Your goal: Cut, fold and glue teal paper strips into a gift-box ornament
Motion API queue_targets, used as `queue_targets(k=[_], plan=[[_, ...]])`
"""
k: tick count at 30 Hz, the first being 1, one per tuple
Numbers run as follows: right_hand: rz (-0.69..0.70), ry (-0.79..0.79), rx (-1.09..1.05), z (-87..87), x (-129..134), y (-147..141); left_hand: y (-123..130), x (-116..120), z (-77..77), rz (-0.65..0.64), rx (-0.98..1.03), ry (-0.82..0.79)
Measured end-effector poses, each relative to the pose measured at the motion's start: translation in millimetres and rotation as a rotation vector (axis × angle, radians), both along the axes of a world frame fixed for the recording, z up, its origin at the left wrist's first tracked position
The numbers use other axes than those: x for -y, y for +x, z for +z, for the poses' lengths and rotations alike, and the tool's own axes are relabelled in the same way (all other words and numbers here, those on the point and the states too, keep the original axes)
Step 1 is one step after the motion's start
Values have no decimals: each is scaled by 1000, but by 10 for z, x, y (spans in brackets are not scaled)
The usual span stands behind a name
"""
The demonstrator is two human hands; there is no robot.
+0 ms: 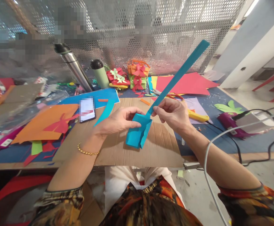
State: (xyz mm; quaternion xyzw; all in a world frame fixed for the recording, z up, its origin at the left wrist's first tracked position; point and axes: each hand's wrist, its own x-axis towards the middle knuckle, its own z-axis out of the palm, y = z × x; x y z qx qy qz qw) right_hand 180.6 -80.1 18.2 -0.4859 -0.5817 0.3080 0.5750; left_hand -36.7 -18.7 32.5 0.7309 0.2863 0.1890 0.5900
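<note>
My left hand [125, 121] grips a small folded blue paper box [137, 133] by its upper left side, thumb on the front. The box is tilted above a sheet of cardboard [162, 150]. Between thumb and fingers, my right hand [171, 113] pinches the lower end of a long blue paper strip [181, 73]. That strip slants up to the right, its low end at the box's upper edge; whether the two are stuck together I cannot tell. Left of the box lies a curved blue paper piece [106, 111], partly behind my left hand.
A phone [87, 109], orange paper [47, 122] and red scraps lie left. Behind stand a steel flask [77, 69], a green bottle [100, 73] and finished paper baskets [138, 75]. A yellow glue gun [197, 116], scissors [157, 91] and a white cable [207, 153] are right.
</note>
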Motion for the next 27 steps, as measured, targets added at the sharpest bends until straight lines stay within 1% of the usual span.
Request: queue_targets(k=[4, 12, 19, 27], plan=[[8, 9, -9, 14, 9, -1, 6, 0, 7, 20, 8, -11], [32, -29, -16, 3, 5, 2, 20, 0, 3, 38, 6, 16], [50, -18, -11, -17, 4, 11, 12, 0, -10, 4, 21, 28], [55, -33, 7, 7, 2, 8, -6, 3, -8, 20, 16, 29]])
